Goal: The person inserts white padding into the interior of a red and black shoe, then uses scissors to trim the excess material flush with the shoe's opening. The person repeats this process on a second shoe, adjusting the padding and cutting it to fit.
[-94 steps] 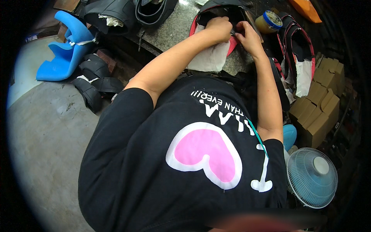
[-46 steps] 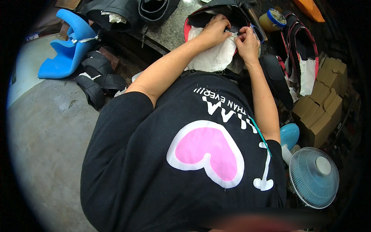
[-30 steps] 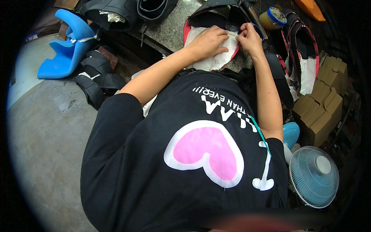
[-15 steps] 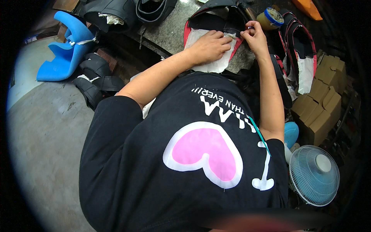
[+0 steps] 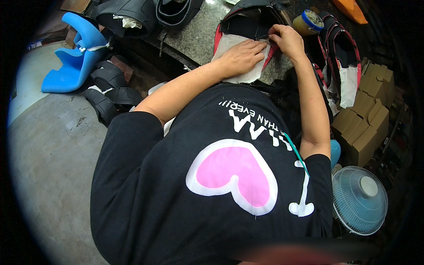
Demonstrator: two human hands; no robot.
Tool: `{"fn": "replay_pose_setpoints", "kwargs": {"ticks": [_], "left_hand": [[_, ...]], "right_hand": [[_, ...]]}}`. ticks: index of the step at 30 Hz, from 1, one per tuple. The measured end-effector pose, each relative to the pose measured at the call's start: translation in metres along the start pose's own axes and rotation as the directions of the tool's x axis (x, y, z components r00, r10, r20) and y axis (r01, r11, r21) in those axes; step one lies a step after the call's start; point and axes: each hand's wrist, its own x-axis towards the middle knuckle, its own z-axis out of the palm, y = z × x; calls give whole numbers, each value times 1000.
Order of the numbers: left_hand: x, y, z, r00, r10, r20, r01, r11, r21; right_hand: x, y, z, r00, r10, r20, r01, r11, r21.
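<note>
A curved black piece with red edges (image 5: 218,37) and a white cloth lining (image 5: 245,78) lies on the worktop in front of me. My left hand (image 5: 245,56) rests on the white cloth with its fingers lying flat and close together. At the piece's right side, my right hand (image 5: 289,42) is closed in a pinch, fingertips near the left hand's fingers. Something thin may be between those fingertips, but it is too small to make out. The black inside (image 5: 243,27) of the piece shows beyond both hands.
A jar with yellowish contents (image 5: 308,22) stands right of my right hand. Another black-red-white piece (image 5: 349,73) and cardboard boxes (image 5: 364,119) are at the right, above a fan (image 5: 360,201). Black padded pieces (image 5: 128,15) and a blue moulded shape (image 5: 77,62) lie left.
My right hand has moved left and slightly down, its fingertips coming nearer my left hand. The left fingers have drawn closer together on the cloth, and the piece has shifted slightly.
</note>
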Motion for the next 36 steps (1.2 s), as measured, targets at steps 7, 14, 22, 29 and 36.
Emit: {"fn": "replay_pose_setpoints", "kwargs": {"ticks": [7, 14, 22, 29, 36], "left_hand": [[9, -1, -10, 990, -43, 136, 60, 990, -127], [10, -2, -9, 999, -26, 18, 27, 997, -76], [12, -17, -3, 993, -60, 98, 92, 926, -366], [41, -19, -1, 857, -370, -358, 256, 910, -326], [57, -41, 15, 893, -448, -37, 447, 894, -32]], "right_hand": [[-5, -10, -5, 1000, 12, 8, -12, 999, -50], [-17, -14, -2, 940, 49, -339, 77, 935, 347], [-73, -26, 35, 972, -155, -178, 186, 967, 175], [-76, -33, 44, 944, -248, -216, 241, 969, -58], [-77, -38, 42, 965, -204, -164, 196, 978, -66]]}}
